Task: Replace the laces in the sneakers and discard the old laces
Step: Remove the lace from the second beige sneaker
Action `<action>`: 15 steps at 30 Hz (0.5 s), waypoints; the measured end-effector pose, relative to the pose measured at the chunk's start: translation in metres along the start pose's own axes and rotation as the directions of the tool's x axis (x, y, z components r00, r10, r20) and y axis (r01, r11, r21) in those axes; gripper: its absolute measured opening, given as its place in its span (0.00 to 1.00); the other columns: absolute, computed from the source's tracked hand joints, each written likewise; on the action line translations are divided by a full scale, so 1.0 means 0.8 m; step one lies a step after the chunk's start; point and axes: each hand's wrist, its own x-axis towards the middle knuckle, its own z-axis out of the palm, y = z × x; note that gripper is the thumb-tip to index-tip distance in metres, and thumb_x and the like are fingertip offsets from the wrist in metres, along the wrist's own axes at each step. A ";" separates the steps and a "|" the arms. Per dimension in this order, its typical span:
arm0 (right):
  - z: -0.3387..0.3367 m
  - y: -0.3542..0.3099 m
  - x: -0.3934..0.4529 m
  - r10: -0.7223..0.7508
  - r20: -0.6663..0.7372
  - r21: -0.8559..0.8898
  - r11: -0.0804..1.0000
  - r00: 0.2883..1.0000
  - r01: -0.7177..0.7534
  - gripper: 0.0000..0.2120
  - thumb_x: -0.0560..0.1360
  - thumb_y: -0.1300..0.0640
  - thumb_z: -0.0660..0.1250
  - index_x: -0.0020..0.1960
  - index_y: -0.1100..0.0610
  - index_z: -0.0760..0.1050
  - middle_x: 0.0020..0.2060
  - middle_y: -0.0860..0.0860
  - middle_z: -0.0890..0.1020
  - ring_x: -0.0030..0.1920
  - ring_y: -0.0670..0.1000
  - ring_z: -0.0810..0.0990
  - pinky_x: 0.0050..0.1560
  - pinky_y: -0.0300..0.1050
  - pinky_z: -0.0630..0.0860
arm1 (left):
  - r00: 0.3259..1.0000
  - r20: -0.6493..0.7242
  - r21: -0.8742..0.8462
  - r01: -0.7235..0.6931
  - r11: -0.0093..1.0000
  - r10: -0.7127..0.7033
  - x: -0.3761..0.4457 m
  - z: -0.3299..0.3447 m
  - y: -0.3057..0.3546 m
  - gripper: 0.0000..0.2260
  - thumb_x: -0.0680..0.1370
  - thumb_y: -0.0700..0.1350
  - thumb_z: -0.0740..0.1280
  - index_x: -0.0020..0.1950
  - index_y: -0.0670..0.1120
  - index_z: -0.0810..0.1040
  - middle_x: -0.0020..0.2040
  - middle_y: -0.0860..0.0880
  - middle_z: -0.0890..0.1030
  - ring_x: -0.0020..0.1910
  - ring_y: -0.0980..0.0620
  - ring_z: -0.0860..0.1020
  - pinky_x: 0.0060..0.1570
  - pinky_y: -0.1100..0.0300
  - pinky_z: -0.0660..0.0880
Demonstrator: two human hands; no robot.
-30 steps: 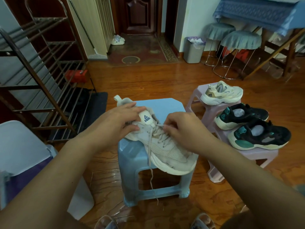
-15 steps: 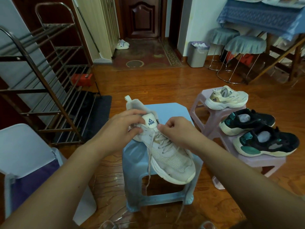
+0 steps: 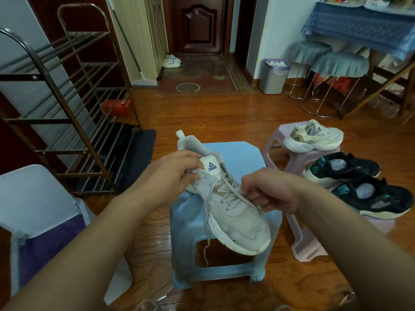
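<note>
A white sneaker (image 3: pixel 238 218) lies on a light blue plastic stool (image 3: pixel 238 153), toe pointing toward me and to the right. My left hand (image 3: pixel 173 176) grips its collar beside the tongue with the PEAK logo. My right hand (image 3: pixel 269 191) pinches the old off-white lace (image 3: pixel 207 221) at the eyelets on the shoe's right side. One loose lace end hangs down over the stool's front.
A pink stool (image 3: pixel 276 142) to the right carries a cream sneaker (image 3: pixel 314 136) and two black-and-teal sneakers (image 3: pixel 341 169). A grey waste bin (image 3: pixel 274 77) stands by the far wall. A metal shoe rack (image 3: pixel 67 104) fills the left; a white chair (image 3: pixel 33 198) is near left.
My right hand has moved right and down from the tongue to the sneaker's right eyelets, drawing the lace out. My left hand stays on the collar. The view has tilted slightly.
</note>
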 end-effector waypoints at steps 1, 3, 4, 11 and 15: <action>0.001 -0.002 -0.003 -0.025 -0.055 -0.094 0.995 0.998 0.020 0.14 0.75 0.62 0.64 0.32 0.54 0.68 0.28 0.52 0.68 0.26 0.48 0.63 0.27 0.41 0.60 | 1.000 0.007 -0.011 -0.003 1.000 0.003 0.000 0.000 -0.001 0.08 0.80 0.48 0.70 0.58 0.57 0.82 0.65 0.65 0.76 0.61 0.59 0.76 0.59 0.50 0.76; 0.002 -0.006 -0.003 -0.133 -0.211 -0.228 0.970 0.968 0.084 0.08 0.78 0.57 0.65 0.41 0.57 0.76 0.35 0.53 0.78 0.32 0.50 0.74 0.34 0.44 0.71 | 1.000 0.018 -0.029 -0.005 1.000 0.006 0.000 0.000 -0.003 0.08 0.80 0.47 0.70 0.58 0.56 0.83 0.66 0.65 0.75 0.61 0.58 0.76 0.60 0.50 0.76; 0.003 -0.006 0.001 -0.213 -0.288 -0.266 0.954 0.934 0.135 0.07 0.80 0.53 0.66 0.48 0.56 0.78 0.40 0.52 0.82 0.37 0.50 0.79 0.39 0.46 0.75 | 1.000 0.019 -0.031 -0.010 0.999 0.011 0.000 0.000 -0.003 0.08 0.80 0.47 0.70 0.59 0.56 0.83 0.66 0.65 0.75 0.61 0.58 0.76 0.61 0.50 0.75; 0.018 -0.011 0.025 -0.494 -0.252 -0.386 0.840 0.832 0.381 0.10 0.78 0.60 0.72 0.59 0.54 0.81 0.36 0.48 0.81 0.34 0.43 0.78 0.42 0.40 0.77 | 0.998 0.023 -0.054 -0.060 0.997 0.062 -0.001 -0.001 -0.007 0.08 0.80 0.45 0.71 0.59 0.53 0.84 0.66 0.63 0.75 0.64 0.62 0.74 0.63 0.55 0.74; -0.024 -0.002 0.006 -0.092 -0.133 -0.018 0.996 0.987 0.090 0.09 0.77 0.69 0.66 0.57 0.63 0.77 0.33 0.53 0.75 0.31 0.47 0.71 0.31 0.38 0.71 | 0.998 0.041 -0.072 -0.051 0.996 0.054 -0.002 -0.003 -0.012 0.10 0.80 0.45 0.71 0.60 0.55 0.83 0.68 0.63 0.75 0.67 0.60 0.73 0.67 0.52 0.73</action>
